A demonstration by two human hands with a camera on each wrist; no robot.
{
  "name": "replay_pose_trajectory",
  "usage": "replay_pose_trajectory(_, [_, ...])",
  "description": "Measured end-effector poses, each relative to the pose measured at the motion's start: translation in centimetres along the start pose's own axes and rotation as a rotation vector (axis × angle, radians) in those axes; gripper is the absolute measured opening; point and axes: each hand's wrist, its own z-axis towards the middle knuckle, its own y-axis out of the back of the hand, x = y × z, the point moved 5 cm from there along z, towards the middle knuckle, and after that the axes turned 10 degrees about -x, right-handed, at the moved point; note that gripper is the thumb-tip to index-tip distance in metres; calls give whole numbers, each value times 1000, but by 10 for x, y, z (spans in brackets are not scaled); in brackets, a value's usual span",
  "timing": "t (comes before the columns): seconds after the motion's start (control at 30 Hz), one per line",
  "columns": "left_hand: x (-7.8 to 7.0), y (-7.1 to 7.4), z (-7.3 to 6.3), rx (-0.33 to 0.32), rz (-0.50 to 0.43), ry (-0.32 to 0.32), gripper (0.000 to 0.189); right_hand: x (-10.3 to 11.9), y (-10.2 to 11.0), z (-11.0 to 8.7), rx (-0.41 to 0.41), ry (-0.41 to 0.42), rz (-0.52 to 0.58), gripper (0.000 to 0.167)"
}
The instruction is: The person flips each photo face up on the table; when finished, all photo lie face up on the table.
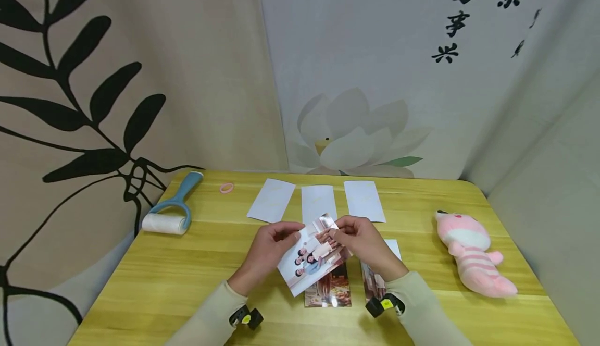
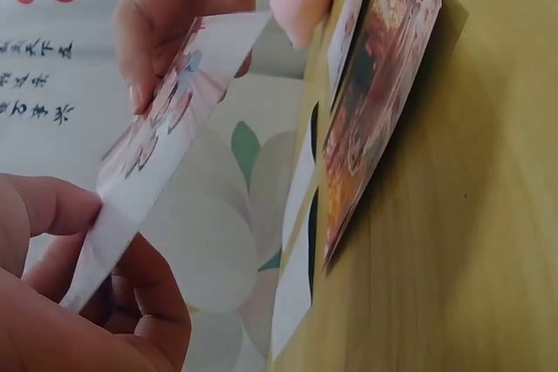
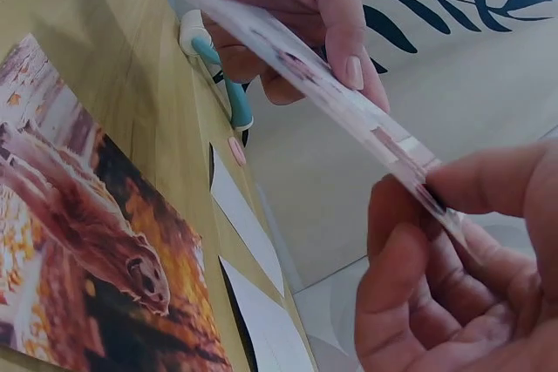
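Note:
Both hands hold one photo print point(image 1: 311, 257) of a group of people, raised and tilted above the table. My left hand point(image 1: 272, 249) pinches its left edge between thumb and fingers, as the left wrist view shows too. At the opposite edge, my right hand point(image 1: 367, 244) pinches it between thumb point(image 3: 497, 189) and fingers. Beneath the held print lies a photo with orange autumn colours point(image 3: 105, 250), partly covered in the head view. Another photo point(image 1: 372, 281) lies under the right forearm, mostly hidden by it.
Three white cards point(image 1: 271, 200) lie in a row towards the back. A blue-handled lint roller point(image 1: 175, 205) and a pink ring point(image 1: 227, 187) are at the back left. On the right lies a pink plush toy point(image 1: 473, 255). A curtain point(image 1: 365, 75) hangs behind the table point(image 1: 187, 283).

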Motion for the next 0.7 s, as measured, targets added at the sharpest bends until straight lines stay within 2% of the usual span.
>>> replay_pose_trajectory(0.2, [3,4,1,-62,-66,28,25,1,4,-5,-75,17,30,18])
replay_pose_trajectory(0.3, [10,6,-1,-75,-129,95,29,0,9,-11,-141,23,34,19])
replay_pose_trajectory(0.43, [19,5,-7,-52,-243,193,31,-1,13,-17,-197,34,30,21])
replay_pose_trajectory(0.57, [23,4,-12,-28,-294,215,29,-3,13,-20,-225,37,41,21])
replay_pose_trajectory(0.7, [24,5,-15,-38,-304,209,28,-6,12,-21,-234,40,57,21])
